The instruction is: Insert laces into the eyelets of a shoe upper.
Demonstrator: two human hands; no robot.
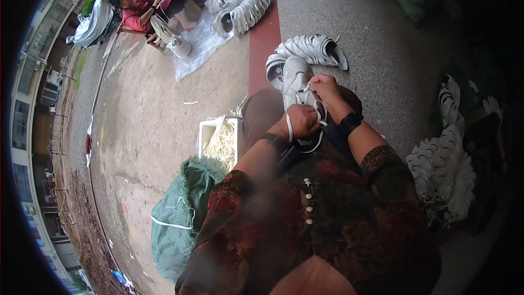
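A pale grey-white shoe upper [296, 75] lies across my lap with its toe pointing away from me. A white shoelace [290, 129] runs through its eyelets, with loose loops hanging by my hands. My right hand [329, 93] pinches the lace at the right row of eyelets. Closer to me, my left hand [302, 122] is closed over the shoe's opening, with lace coming out on both sides of its curled fingers. The fingertips of the left hand are partly hidden.
Stacked shoe uppers [313, 49] lie just beyond my knees. At my left are a white box [201, 141] of loose laces and a green sack [173, 218]. More uppers [445, 172] are piled at right. A seated person [143, 11] works at far left near other stacks [249, 11].
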